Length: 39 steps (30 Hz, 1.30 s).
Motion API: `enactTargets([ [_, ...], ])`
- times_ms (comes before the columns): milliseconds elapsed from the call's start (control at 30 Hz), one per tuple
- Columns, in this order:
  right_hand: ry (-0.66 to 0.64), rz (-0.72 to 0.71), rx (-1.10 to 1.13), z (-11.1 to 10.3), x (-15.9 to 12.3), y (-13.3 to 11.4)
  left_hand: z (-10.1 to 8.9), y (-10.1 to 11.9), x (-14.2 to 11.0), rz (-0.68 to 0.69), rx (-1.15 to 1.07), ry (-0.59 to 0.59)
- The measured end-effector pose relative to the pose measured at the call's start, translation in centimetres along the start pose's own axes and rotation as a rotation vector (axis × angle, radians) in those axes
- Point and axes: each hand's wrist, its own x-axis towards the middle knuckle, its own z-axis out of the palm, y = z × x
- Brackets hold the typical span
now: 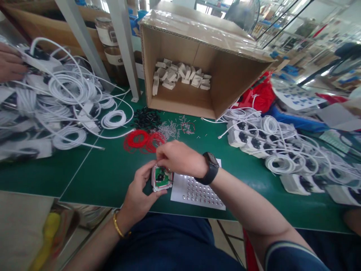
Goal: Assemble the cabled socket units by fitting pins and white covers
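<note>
My left hand (141, 186) grips a small white plastic housing (155, 184) from its left side, fingers at the top edge and thumb along the bottom. Inside the housing sits a green circuit board (162, 179) with a dark round part on it and a red wire running round the rim. My right hand (176, 158) reaches over the housing's top edge, its fingers pinched together. Whatever that pinch holds is hidden behind the hand. Under my right wrist lies a white sheet (176, 190) bearing rows of small shiny round pieces.
Red wire coils (138, 139), small black parts (146, 118) and small metal pins (169, 130) lie beyond my hands. A cardboard box (180, 103) with white housings stands behind. White cable coils (113, 119) crowd the left; wired housings (248, 145) line the right. Another person's hand (11, 62) is far left.
</note>
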Motion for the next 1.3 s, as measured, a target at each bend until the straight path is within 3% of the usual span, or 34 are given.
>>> enactTargets([
  [233, -0.023, -0.021, -0.018, -0.2, 0.2, 0.3, -0.1, -0.2, 0.0, 0.026, 0.032, -0.029],
  [400, -0.084, -0.165, 0.000, -0.4, 1.1, 1.4, -0.4, 0.2, 0.2, 0.098, 0.077, -0.052],
  [533, -0.048, -0.217, 0.147, -0.1, 0.4, 2.4, -0.7, 0.6, 0.2, 0.113, 0.064, -0.047],
  [633, -0.064, -0.128, 0.463, 1.2, -1.1, 3.1, -0.7, 0.9, 0.2, 0.103, -0.017, -0.044],
  [800, -0.108, 0.172, 1.010, 5.0, -3.3, 3.3, -0.3, 0.6, 0.0, 0.096, -0.054, -0.052],
  [967, 0.005, 0.207, 1.049, 6.3, -3.2, 3.2, -0.1, 0.3, 0.0, 0.147, -0.092, -0.049],
  [1167, -0.015, 0.051, 0.957, 6.2, -2.9, 3.9, -0.2, 0.3, -0.1, 0.166, -0.117, -0.049],
  [1300, 0.010, 0.095, 1.109, 7.5, -3.3, 3.6, 0.0, 0.4, -0.3, 0.139, -0.113, -0.027],
])
